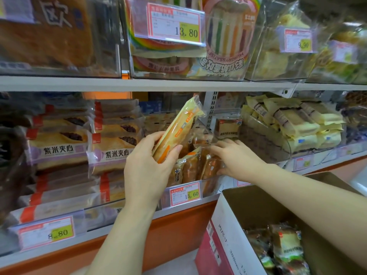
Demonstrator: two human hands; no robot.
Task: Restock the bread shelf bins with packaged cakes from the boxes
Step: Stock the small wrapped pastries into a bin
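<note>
- Head view: my left hand (pixel 147 159) grips one yellow-orange packaged cake (pixel 178 128), tilted, raised over the middle bin (pixel 210 185) on the lower shelf.
- My right hand (pixel 236 155) holds nothing; fingers fairly straight, pressing on the brown packs (pixel 190 167) standing in that bin, toward its right side.
- Bin looks part filled: packs along the near front, far end hard to tell.
- Box (pixel 248 205) at near right is open, boxed cakes (pixel 278 247) inside.
- Judgement: restock roughly midway, this cake not yet placed, more to move.
- Left bin's purple-label loaves (pixel 107 153) look fully stacked.
</note>
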